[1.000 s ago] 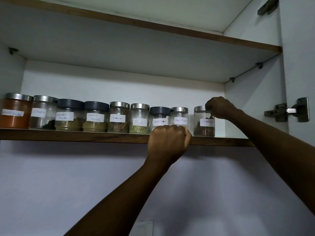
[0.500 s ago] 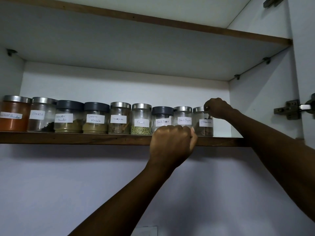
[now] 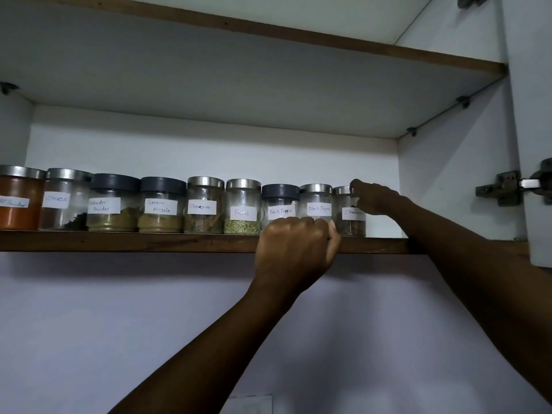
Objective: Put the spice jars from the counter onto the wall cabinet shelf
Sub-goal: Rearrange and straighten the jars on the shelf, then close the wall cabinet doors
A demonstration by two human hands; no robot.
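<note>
Several labelled glass spice jars stand in a row on the wooden-edged cabinet shelf (image 3: pixel 149 242). From the left, their labels include cloves (image 3: pixel 64 201), garam masala (image 3: pixel 161 210), fennel (image 3: pixel 242 210) and two black pepper jars (image 3: pixel 316 201). My right hand (image 3: pixel 375 198) grips the top of the rightmost jar, a steel-lidded cinnamon jar (image 3: pixel 349 227), which stands on the shelf against the black pepper jar. My left hand (image 3: pixel 295 249) is a closed fist in front of the shelf edge. It holds nothing and hides the bottoms of the two black pepper jars.
A short stretch of bare shelf (image 3: pixel 385 233) lies between the last jar and the cabinet's right wall (image 3: pixel 448 180). A metal hinge (image 3: pixel 507 188) and the open door (image 3: pixel 534 115) are at the right. An upper shelf (image 3: pixel 268 34) runs overhead.
My right hand slid the cinnamon jar left, closing the gap to the black pepper jar. My left fist stayed at the shelf edge. The view shifted slightly.
</note>
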